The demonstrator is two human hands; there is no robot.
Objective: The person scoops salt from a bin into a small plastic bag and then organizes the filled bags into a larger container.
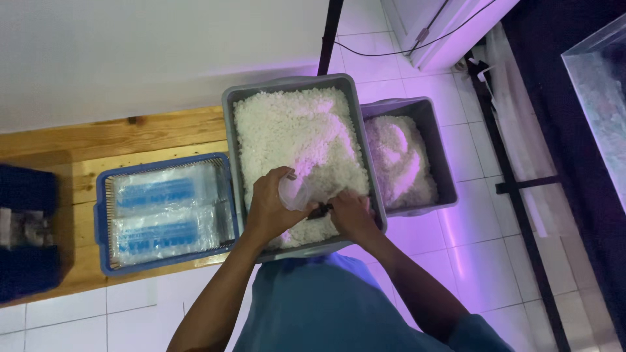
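A large grey bin (292,85) full of small white chunks stands in front of me. My left hand (272,205) grips a clear plastic cup (295,193), tilted on its side over the near end of the chunks. My right hand (350,215) rests on the chunks just right of the cup, fingers closed on a small dark object (319,211) that I cannot identify.
A second grey bin (433,130) with white chunks stands to the right. A blue basket (101,215) of clear packets with blue labels sits on a wooden pallet (130,133) to the left. A dark box (26,228) is at far left. Black metal frame legs (515,189) stand on the tiled floor.
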